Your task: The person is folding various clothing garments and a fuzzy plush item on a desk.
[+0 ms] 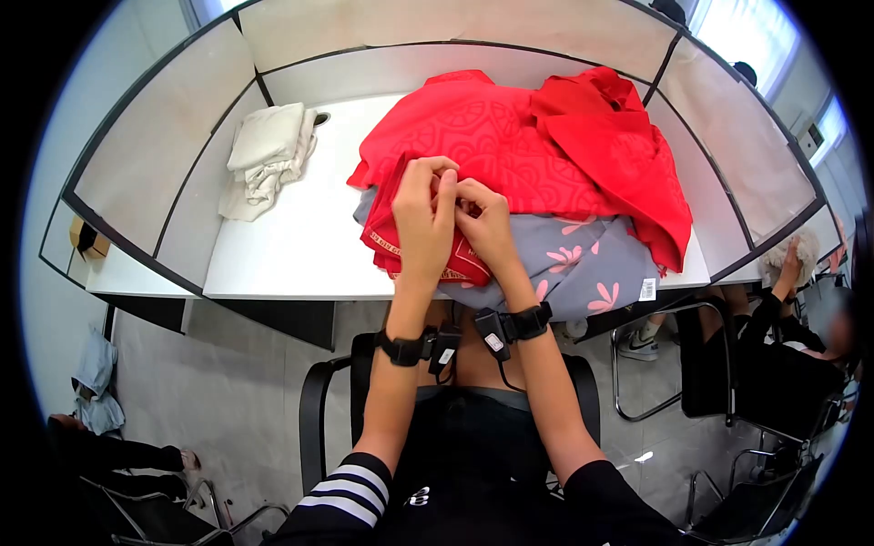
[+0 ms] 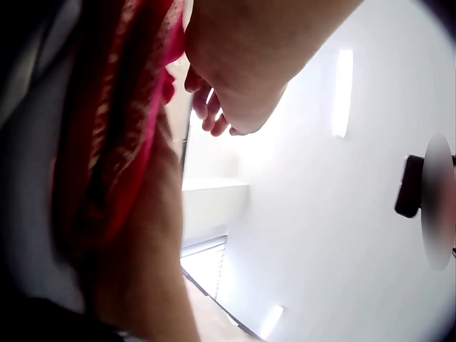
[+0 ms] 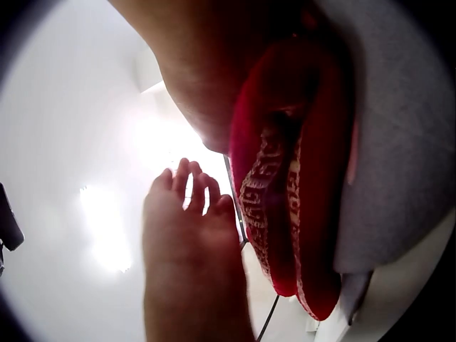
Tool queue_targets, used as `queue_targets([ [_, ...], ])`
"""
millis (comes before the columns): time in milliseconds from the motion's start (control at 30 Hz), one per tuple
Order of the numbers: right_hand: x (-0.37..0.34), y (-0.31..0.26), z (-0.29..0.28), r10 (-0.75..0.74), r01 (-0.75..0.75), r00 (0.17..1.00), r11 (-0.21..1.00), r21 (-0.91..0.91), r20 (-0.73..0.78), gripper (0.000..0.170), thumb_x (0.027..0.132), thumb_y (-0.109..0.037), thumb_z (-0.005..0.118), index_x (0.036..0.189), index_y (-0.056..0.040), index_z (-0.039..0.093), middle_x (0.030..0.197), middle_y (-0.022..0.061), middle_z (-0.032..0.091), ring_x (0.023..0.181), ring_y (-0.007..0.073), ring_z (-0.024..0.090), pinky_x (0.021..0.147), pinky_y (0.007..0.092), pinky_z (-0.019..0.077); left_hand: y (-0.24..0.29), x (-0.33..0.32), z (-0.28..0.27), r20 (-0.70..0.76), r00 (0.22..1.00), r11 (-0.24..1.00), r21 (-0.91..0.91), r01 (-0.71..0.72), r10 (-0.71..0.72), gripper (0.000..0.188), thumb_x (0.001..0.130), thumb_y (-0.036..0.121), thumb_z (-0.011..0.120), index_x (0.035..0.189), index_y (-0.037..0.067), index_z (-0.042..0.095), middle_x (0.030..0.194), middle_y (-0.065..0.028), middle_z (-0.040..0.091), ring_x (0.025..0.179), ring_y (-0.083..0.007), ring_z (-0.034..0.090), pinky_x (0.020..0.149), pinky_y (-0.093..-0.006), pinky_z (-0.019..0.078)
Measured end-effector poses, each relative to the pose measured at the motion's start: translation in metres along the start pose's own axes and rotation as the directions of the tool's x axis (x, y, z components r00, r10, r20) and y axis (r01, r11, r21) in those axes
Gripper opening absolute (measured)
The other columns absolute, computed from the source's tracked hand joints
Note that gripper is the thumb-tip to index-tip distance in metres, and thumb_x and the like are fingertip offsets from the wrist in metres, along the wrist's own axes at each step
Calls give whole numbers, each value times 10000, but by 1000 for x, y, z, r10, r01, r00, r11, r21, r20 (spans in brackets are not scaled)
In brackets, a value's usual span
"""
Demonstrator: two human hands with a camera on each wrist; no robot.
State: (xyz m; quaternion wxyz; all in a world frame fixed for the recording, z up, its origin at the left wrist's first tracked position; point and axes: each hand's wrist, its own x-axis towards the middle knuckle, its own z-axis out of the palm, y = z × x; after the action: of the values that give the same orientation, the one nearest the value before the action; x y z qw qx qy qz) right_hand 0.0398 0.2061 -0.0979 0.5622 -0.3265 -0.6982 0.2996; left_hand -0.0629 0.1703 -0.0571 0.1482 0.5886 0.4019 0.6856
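Observation:
Both hands meet over a folded red cloth (image 1: 466,266) with a pale lettered band, near the table's front edge. My left hand (image 1: 423,214) pinches the cloth's raised fold, thumb against forefinger. Close beside it, my right hand (image 1: 487,218) has its fingers curled on the same fold, their tips partly hidden. In the right wrist view the cloth (image 3: 320,235) stands as a doubled loop, its band along both edges. Beneath lies a grey cloth (image 1: 537,246) with pink flowers and a white barcode label (image 1: 647,289).
A large red patterned cloth (image 1: 455,118) is heaped behind the hands. Folded cream cloths (image 1: 264,150) sit at the left of the white table (image 1: 273,255). Partition panels (image 1: 364,68) enclose the back and sides. Another person sits at the right.

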Motion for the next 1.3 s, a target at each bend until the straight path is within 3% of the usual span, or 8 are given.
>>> queue_targets([
  [200, 1, 4, 1, -14, 19, 997, 998, 67, -77, 103, 801, 7, 676, 902, 3, 693, 748, 38, 629, 607, 74, 505, 548, 240, 404, -44, -17, -4, -53, 998, 996, 93, -11, 16, 117, 962, 69, 522, 1000, -15, 594, 902, -96, 617, 826, -174, 602, 749, -298, 478],
  [333, 2, 2, 2, 61, -36, 991, 979, 201, -117, 245, 843, 32, 622, 1079, -13, 671, 813, 32, 679, 656, 61, 540, 613, 218, 447, -40, -18, -11, 47, 999, 992, 123, 5, -11, 103, 905, 17, 597, 1004, -9, 601, 887, -65, 606, 758, -112, 565, 632, -235, 423],
  [533, -1, -1, -2, 43, -40, 998, 998, 56, -41, 293, 814, 61, 589, 1083, -17, 673, 889, 63, 679, 709, 115, 575, 655, 246, 473, -44, -17, -12, 88, 996, 995, 100, -13, 4, 87, 914, 23, 597, 993, -13, 607, 868, -68, 614, 750, -123, 577, 649, -247, 446],
  [600, 0, 6, -2, 31, -29, 999, 998, 51, -38, 277, 795, 46, 611, 1056, -19, 679, 894, 61, 666, 713, 122, 575, 653, 247, 470, -41, -17, -13, 53, 998, 999, 49, 18, -20, 76, 897, 3, 581, 969, -14, 597, 853, -115, 594, 739, -204, 590, 662, -312, 463],
  [867, -1, 2, -3, -87, 83, 996, 990, -111, -33, 142, 779, -16, 676, 921, -18, 670, 854, 55, 630, 721, 146, 555, 666, 276, 459, -46, -17, -15, 38, 996, 993, 98, 70, -74, 83, 928, 44, 591, 986, -10, 617, 891, -77, 624, 823, -142, 621, 714, -272, 495],
  [1033, -2, 4, -2, -13, 11, 998, 999, -31, -66, 98, 807, -37, 692, 890, 1, 656, 830, 58, 606, 705, 135, 552, 642, 272, 448, -42, -16, -12, -1, 1000, 998, 53, 19, -19, 57, 901, 21, 595, 929, -6, 636, 865, -98, 592, 743, -195, 589, 639, -311, 460],
  [1200, -3, 11, 0, 52, -41, 995, 990, 137, -83, 68, 844, -31, 677, 877, 17, 644, 819, 48, 605, 684, 101, 547, 622, 249, 439, -38, -17, -13, 54, 998, 987, 151, -49, 41, 74, 887, 35, 630, 944, -10, 644, 837, -64, 592, 690, -128, 537, 593, -264, 411],
  [1300, -3, 9, 0, 74, -62, 994, 988, 144, -79, 63, 855, -27, 673, 866, 24, 637, 818, 44, 615, 683, 87, 545, 620, 239, 438, -36, -17, -13, 50, 999, 986, 165, 5, -13, 63, 885, 44, 628, 912, -14, 627, 814, -94, 584, 686, -183, 547, 620, -310, 433],
])
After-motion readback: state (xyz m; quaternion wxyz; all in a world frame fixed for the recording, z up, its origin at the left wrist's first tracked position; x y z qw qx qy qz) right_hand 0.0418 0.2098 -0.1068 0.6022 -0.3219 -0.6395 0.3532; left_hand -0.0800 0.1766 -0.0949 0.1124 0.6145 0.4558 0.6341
